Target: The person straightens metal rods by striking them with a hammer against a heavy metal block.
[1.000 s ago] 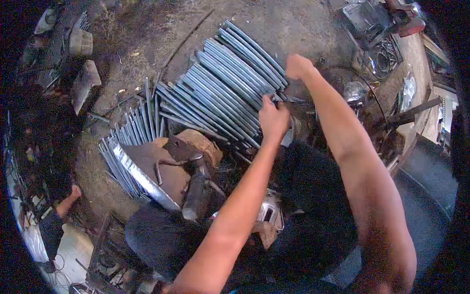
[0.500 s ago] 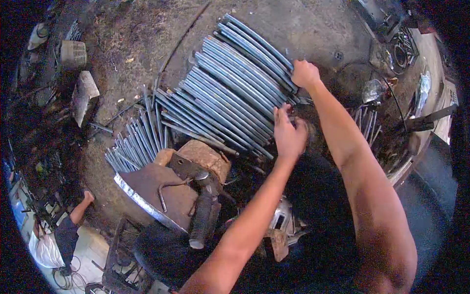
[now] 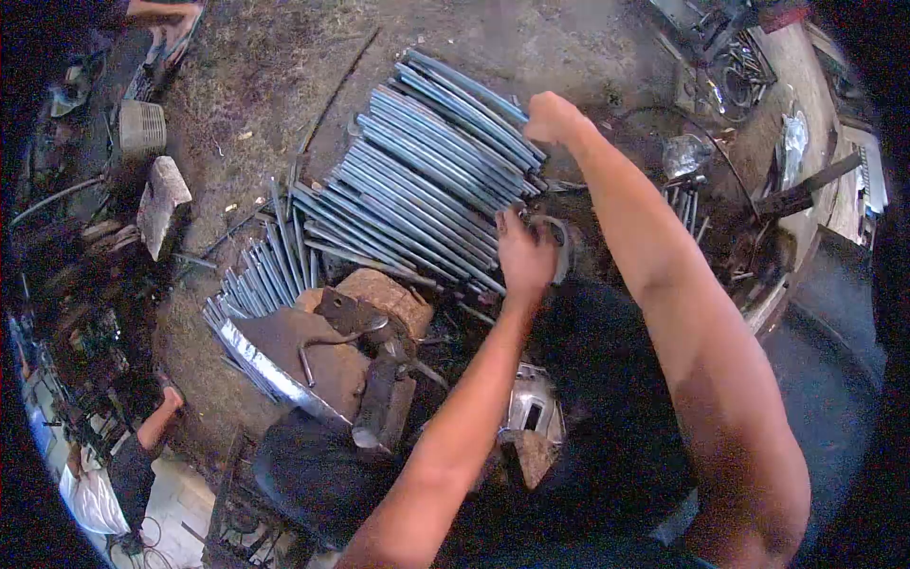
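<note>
Many grey metal rods [image 3: 427, 171] lie side by side in a slanting row on the ground. At the upper right end of the row, my right hand [image 3: 556, 119] is closed around the end of a rod. My left hand [image 3: 528, 258] is lower, its thumb and fingers apart and touching the rod ends. A curved grey object [image 3: 566, 248] shows behind it, partly hidden. Shorter rods [image 3: 268, 270] fan out at the left, beyond a curved-edged metal plate [image 3: 284, 351] carrying a bent rod and a block.
A plastic basket [image 3: 142, 128] and a stone block [image 3: 163, 207] stand at the left. Another person's leg [image 3: 159, 417] shows lower left, and a person's limbs [image 3: 171, 24] at the top left. A metal bar [image 3: 810, 185] juts out at the right.
The view has shifted, so the rods and both hands appear further left. Limbs of a person have come into view at the top left. The curved grey object beside my left hand shows more clearly.
</note>
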The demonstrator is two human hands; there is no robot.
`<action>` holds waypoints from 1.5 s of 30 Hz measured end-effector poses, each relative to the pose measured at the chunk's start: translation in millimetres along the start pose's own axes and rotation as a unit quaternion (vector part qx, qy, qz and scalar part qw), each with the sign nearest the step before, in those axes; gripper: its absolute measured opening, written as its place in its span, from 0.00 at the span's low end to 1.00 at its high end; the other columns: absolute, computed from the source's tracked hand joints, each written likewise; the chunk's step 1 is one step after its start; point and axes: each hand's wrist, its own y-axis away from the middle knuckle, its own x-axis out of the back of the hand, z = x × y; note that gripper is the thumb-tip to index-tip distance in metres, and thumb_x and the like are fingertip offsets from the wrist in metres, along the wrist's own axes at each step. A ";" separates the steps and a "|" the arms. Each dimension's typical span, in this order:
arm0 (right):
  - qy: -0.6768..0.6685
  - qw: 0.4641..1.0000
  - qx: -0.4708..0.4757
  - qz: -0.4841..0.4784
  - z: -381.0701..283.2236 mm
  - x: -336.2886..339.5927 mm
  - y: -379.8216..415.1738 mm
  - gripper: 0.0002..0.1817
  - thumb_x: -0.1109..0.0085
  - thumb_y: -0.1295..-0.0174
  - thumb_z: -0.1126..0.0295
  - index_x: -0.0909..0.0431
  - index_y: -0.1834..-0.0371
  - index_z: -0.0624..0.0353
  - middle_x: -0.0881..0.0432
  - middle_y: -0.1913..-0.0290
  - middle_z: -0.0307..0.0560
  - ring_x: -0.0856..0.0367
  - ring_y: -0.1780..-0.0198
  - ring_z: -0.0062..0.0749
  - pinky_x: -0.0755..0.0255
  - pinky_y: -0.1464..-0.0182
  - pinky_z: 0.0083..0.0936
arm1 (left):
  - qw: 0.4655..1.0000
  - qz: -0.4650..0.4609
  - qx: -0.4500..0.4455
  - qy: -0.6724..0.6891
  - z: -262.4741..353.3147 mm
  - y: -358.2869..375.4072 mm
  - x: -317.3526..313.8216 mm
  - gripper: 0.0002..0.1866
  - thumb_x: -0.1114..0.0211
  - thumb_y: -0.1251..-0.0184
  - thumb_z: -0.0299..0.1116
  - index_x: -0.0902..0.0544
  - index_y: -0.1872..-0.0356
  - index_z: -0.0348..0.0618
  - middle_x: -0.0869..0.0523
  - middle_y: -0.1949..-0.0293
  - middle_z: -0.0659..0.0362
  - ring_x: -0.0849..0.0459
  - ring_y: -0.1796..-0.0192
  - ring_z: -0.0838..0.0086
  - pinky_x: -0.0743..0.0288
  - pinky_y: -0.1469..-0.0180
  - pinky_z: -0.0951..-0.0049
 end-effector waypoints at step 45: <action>-0.138 0.970 0.184 0.075 -172.7 -12.6 460.1 0.09 0.38 0.57 0.67 0.20 0.74 0.60 0.19 0.72 0.57 0.21 0.67 0.56 0.27 0.63 0.44 | 0.947 -0.029 -0.320 -0.030 8.1 228.1 202.1 0.41 0.32 0.41 0.31 0.44 0.28 0.37 0.25 0.40 0.35 0.25 0.37 0.44 0.32 0.35 0.57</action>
